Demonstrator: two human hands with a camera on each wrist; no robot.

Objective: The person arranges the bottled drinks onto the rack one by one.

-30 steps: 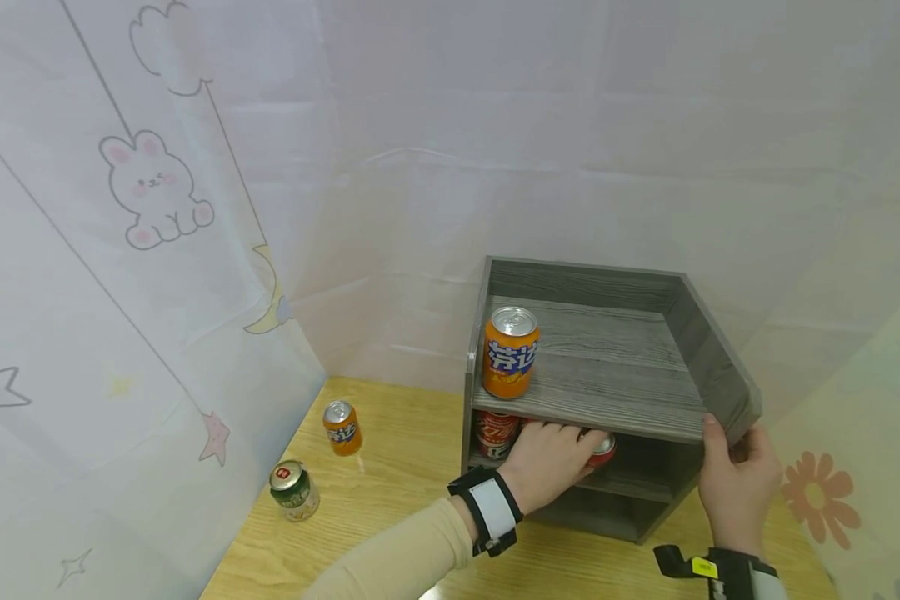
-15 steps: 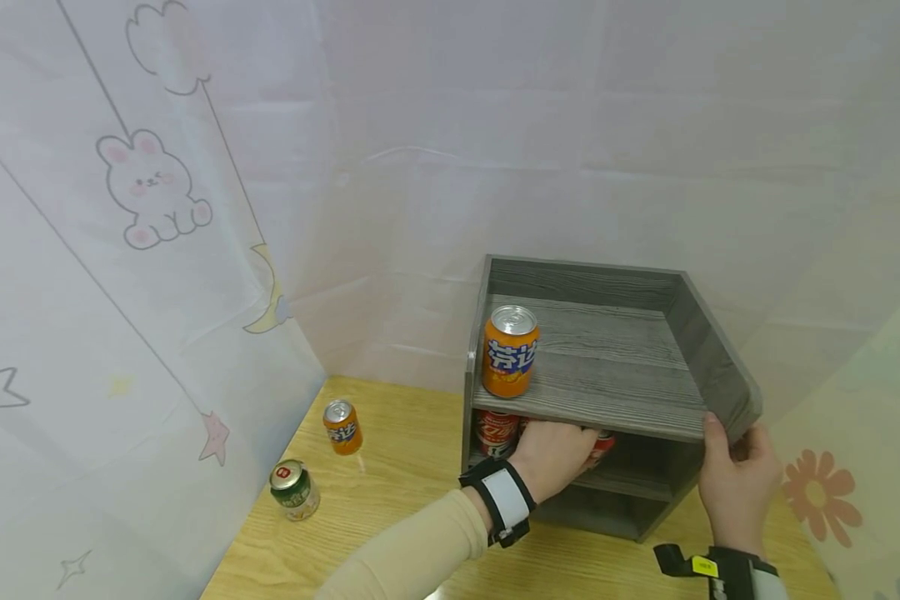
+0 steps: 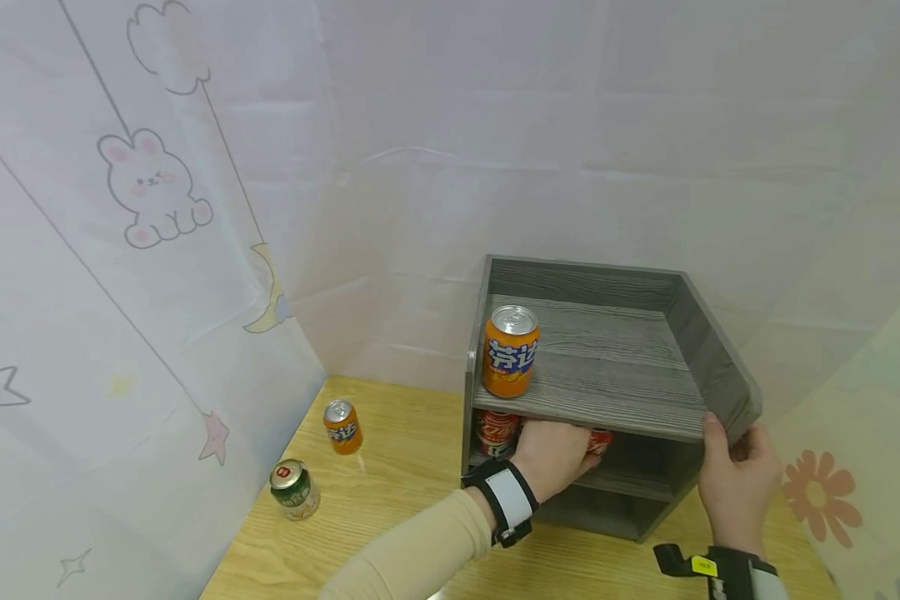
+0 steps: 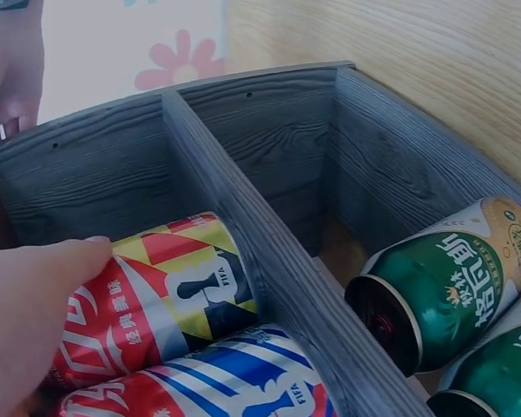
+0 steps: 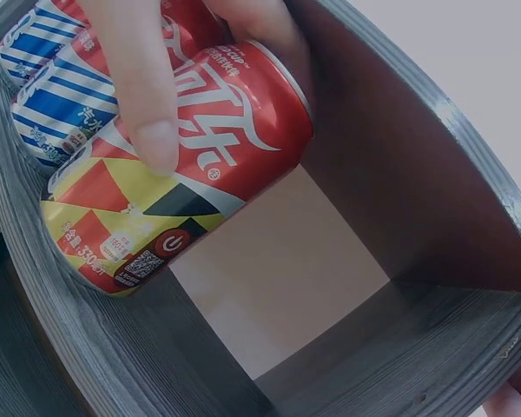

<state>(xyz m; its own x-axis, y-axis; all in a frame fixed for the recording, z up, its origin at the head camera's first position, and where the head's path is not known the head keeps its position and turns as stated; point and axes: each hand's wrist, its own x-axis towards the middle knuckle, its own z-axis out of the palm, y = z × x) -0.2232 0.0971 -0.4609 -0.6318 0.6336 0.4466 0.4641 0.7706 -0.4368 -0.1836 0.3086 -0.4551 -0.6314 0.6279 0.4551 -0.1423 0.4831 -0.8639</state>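
A: Head view: left hand wrapped round a red cola can in the middle tier of the grey shelf unit, at 3 o'clock of another red can. Right hand gripping the unit's right front corner.

B: Left wrist view?

A: Lying on its side, long axis level, far end toward 2 o'clock, beside a blue-striped can.

B: Right wrist view: fingers curled over it, one end toward 7 o'clock. Best slid level, parallel to its neighbours, unit braced.

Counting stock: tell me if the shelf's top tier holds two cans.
No, only one orange can stands on the top tier of the grey shelf.
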